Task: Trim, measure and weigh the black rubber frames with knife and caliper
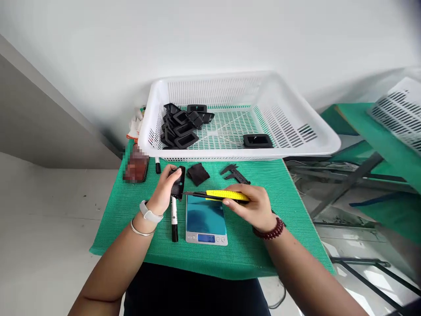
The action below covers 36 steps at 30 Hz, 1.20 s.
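Note:
My left hand [166, 186] is closed on a small black plastic part [178, 184], with the thumb pressed on its upper face. In my right hand [251, 204] is a yellow utility knife [225, 195], its blade pointing left. The blade tip is at the lower right edge of the black part; whether it touches cannot be made out. Beneath the knife lies a digital scale [206, 221] with a lit display. A white marker with a black cap [174, 221] lies just left of the scale, its upper end under the black part.
Behind my hands stands a white plastic basket [217, 152] holding a pile of black parts [180, 127] at left and a separate one [257, 140] at right. A black cloth [198, 174], calipers [235, 174], another marker [158, 166] and a reddish-brown object [136, 169] lie on the green mat [269, 254].

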Motion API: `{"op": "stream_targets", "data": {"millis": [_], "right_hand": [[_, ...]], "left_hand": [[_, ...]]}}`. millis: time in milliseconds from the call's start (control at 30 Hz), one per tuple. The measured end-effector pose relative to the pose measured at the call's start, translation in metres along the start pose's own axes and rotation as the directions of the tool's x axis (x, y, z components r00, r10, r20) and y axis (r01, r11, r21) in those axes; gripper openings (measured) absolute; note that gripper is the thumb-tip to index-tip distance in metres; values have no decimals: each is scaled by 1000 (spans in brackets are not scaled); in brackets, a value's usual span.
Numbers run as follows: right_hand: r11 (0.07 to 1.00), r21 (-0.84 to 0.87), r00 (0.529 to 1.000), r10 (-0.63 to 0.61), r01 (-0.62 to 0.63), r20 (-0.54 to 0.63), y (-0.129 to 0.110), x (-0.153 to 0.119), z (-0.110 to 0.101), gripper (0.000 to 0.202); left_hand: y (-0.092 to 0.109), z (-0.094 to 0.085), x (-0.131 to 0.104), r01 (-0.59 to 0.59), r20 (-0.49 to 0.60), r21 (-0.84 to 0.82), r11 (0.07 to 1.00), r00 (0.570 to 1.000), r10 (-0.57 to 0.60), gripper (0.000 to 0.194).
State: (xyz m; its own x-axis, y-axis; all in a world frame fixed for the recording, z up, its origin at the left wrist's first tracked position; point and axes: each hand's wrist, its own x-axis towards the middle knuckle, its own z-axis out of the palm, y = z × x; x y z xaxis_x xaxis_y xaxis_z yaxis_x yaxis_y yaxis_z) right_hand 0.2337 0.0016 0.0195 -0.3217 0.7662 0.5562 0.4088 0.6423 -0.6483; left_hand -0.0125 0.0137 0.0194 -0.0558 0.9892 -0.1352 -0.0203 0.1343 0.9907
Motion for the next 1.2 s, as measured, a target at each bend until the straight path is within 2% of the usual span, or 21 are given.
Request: {"op": "stream_targets", "data": {"millis": [100,233,333,433,667,833,1067,1200], "right_hand": [[998,-23,998,-53,53,31,3,-6,1,23],[996,-64,995,-65,70,71,6,-10,-3,21],[987,-160,1000,-20,20,1,9,-12,-7,21],[973,-232,996,-8,-14,-91,10,-13,-9,20],[993,-64,992,-90,96,92,9,-11,-9,18],[995,-39,988,-83,89,131,10,-11,-7,19],[978,-205,1000,-28,28,2,8,-13,-5,20],[990,-111,990,-76,90,122,9,-13,-4,19]], "left_hand": [[-1,1,-6,59,71,-12,998,996,-58,31],[0,2,-10,15,8,79,997,1000,-15,30],[-1,0,-12,6,10,139,990,1000,-8,30],[-2,-1,-13,20,-1,128,992,1000,-20,31],[-6,-2,-12,-85,-147,172,981,983,111,39],[-5,0,-15,-54,-108,195,979,991,76,30],[-3,1,-17,28,-101,115,993,995,-16,30],[-2,2,-16,29,-117,89,996,993,-18,31]]}}
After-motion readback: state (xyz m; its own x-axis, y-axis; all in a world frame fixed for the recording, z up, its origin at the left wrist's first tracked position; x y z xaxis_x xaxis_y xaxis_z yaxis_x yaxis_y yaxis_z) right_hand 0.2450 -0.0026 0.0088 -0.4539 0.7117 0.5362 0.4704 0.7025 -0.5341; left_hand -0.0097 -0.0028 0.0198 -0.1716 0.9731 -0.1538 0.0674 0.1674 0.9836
